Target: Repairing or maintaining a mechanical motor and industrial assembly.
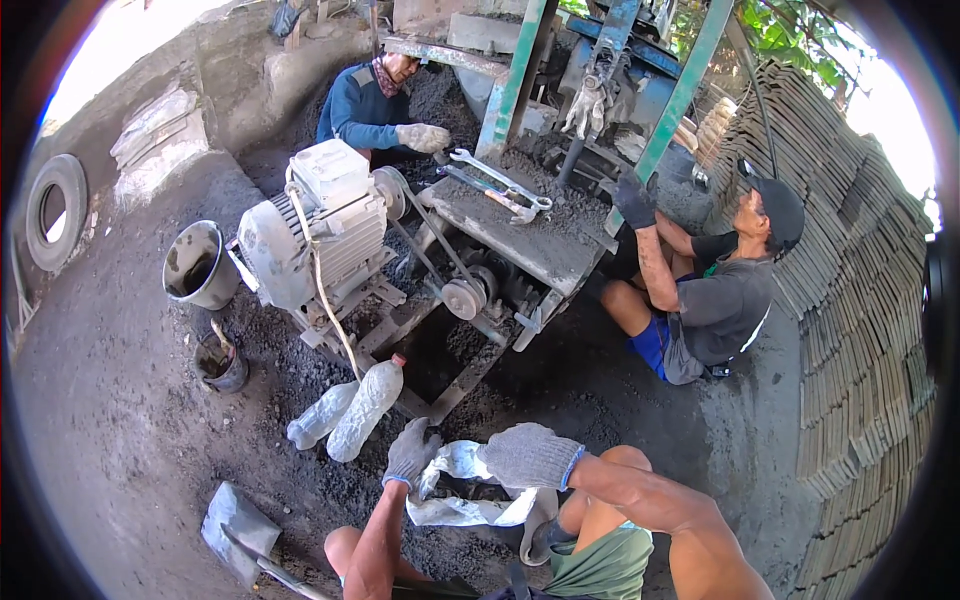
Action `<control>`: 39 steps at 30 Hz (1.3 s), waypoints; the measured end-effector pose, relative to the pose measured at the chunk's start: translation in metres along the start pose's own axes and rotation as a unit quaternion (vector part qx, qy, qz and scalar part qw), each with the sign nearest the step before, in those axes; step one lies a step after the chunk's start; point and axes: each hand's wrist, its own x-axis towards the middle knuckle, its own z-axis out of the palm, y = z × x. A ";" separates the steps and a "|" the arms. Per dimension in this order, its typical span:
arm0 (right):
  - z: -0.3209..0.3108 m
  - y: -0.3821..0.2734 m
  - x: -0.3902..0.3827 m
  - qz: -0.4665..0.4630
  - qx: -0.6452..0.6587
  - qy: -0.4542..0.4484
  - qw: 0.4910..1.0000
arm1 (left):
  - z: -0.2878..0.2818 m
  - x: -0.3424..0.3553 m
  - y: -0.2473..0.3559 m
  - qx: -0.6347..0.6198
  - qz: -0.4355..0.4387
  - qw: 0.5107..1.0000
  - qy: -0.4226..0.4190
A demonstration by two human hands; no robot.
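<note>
Both my hands wear grey knit gloves. My left hand point(410, 453) is closed on the left edge of a white plastic sack point(470, 512), and my right hand point(532, 455) grips its upper right edge. Between them the sack's mouth is spread into a wide loop, with dark material showing inside. It hangs low in front of my knees. Just beyond my left hand, two dusty plastic bottles point(366, 410) lie side by side against the machine's frame; one has a red cap. My fingertips are partly hidden by the sack.
A motor point(315, 225) with belt and pulleys stands ahead, beside a metal table point(520, 235) holding wrenches point(500, 180). Co-workers sit at the far left point(365, 105) and right point(725, 290). Left are buckets point(205, 270) and a shovel point(240, 530); stacked tiles point(860, 350) line the right.
</note>
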 end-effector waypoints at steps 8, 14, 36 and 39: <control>0.007 0.004 -0.002 0.001 0.001 0.017 1.000 | -0.004 -0.003 0.024 -0.004 0.028 0.998 -0.049; 0.003 0.002 -0.001 0.007 0.011 0.019 1.000 | -0.007 -0.004 0.020 -0.006 0.032 0.998 -0.052; -0.018 -0.001 -0.011 0.038 0.045 0.040 0.997 | -0.007 0.001 0.029 0.041 0.053 0.989 -0.134; -0.013 0.000 -0.008 0.026 0.042 0.051 0.997 | -0.011 0.000 0.031 0.066 0.037 0.985 -0.153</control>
